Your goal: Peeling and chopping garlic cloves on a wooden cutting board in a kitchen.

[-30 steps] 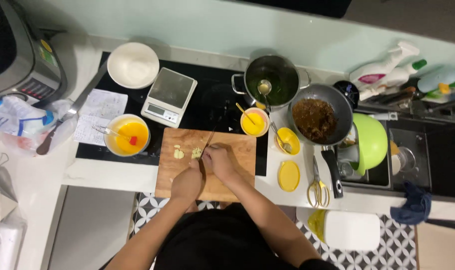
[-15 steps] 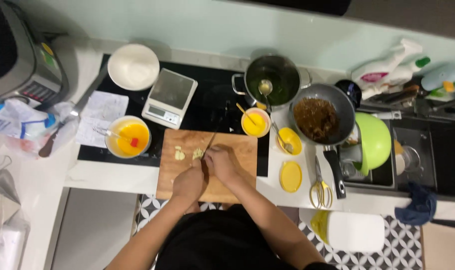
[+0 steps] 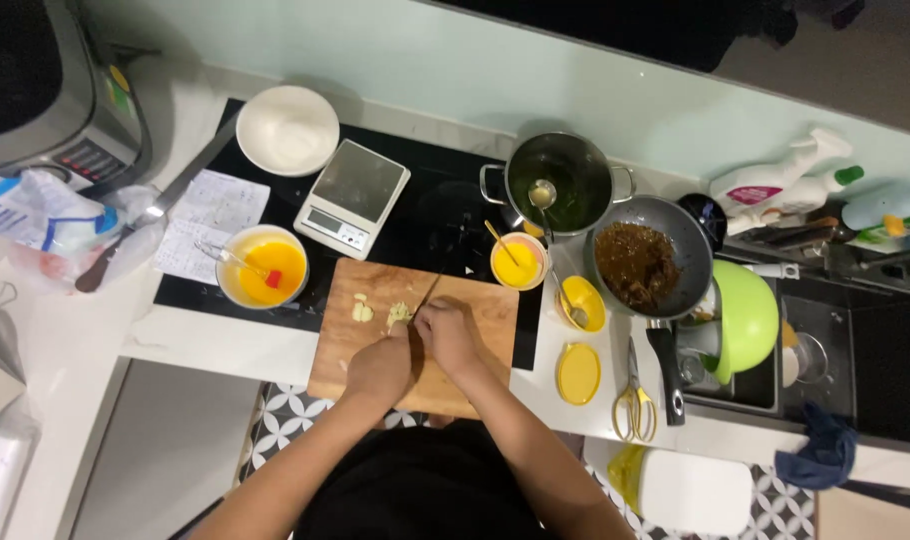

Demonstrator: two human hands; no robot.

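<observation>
Head view, looking down.

- Wooden cutting board [image 3: 475, 345]: lies on the table at the front edge of a black cooktop [image 3: 425, 215].
- Pale chopped pieces [image 3: 399, 313]: small heap on the board's upper left part, a second bit [image 3: 360, 311] just beside it.
- Right hand [image 3: 447, 335]: fingers closed around the handle of a knife [image 3: 430, 291], whose blade slants up toward the board's far edge, next to the chopped heap.
- Left hand [image 3: 380, 368]: on the board, touching the right hand, just below the heap; whether its fingers are curled or spread, cannot tell.
- Yellow bowl with whisk [image 3: 263, 266]: left of the board, on the cooktop.
- Kitchen scale [image 3: 352, 199]: behind the board.
- White bowl [image 3: 287, 130]: far left corner of the cooktop.
- Small yellow cup [image 3: 518, 262]: at the board's far right corner.
- Steel pot [image 3: 558, 183] and dark pan of brown food [image 3: 640, 262]: right of the board.
- Scissors [image 3: 632, 400]: near the table's front, right side.
</observation>
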